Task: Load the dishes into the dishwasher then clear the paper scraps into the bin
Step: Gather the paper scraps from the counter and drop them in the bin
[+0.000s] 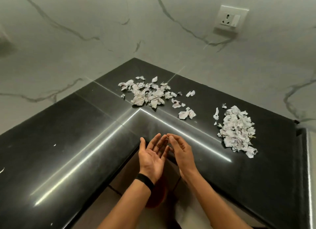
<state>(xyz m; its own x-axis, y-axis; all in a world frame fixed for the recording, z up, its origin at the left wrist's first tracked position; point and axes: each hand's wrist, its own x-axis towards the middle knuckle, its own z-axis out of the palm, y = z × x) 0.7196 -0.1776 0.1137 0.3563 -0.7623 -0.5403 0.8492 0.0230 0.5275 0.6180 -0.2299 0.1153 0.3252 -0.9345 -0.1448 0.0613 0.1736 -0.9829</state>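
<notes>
Head view: Over the inner corner of a polished black bench (68,134), the left grip (151,158) lies palm up with its fingers straight. The right grip (182,149) stands edge-on beside it, fingers loosely curved. Both are released and hold nothing, their fingertips nearly meeting.

The paper scraps lie on the bench in two main lots, well apart from the hands. A loose scatter (148,93) sits near the back corner, a few strays (186,113) trail toward the front edge, and a denser heap (237,129) lies to the right.

The torn, crumpled pieces look very light and soft, likely to slide on the glossy stone and to drift or spill from a loose hold. They would probably handle best swept together and scooped between two cupped palms, taken from the heap's outer edges inward.

No dishes, dishwasher or bin can be made out. A reddish round shape (155,194) shows below the bench between the forearms, but what it is, or what it holds, cannot be told. A wall socket (230,18) sits above the bench, and a dark band (145,181) circles the left wrist.
</notes>
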